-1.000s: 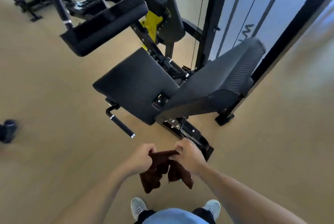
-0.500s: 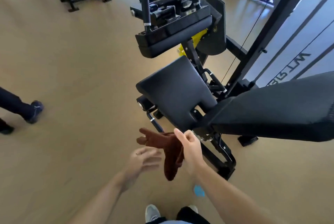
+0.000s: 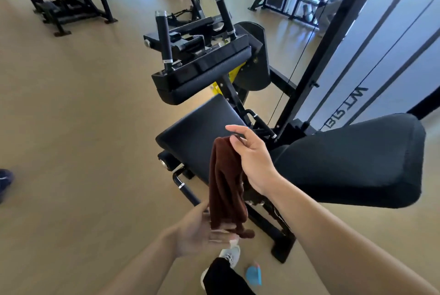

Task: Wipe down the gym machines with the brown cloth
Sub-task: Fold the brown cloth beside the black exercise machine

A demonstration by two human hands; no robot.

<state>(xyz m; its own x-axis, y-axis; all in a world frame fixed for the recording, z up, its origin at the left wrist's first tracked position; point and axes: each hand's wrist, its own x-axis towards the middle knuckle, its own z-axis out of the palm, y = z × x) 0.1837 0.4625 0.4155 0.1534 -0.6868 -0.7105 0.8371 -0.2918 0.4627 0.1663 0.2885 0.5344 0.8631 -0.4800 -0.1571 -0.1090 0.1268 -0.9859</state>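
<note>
A person's right hand [image 3: 252, 159] pinches the top of the brown cloth [image 3: 226, 185], which hangs in front of the gym machine's black seat pad [image 3: 195, 132]. The left hand [image 3: 202, 230], fingers spread and palm up, touches the cloth's lower end above the tan floor [image 3: 83, 128].
</note>
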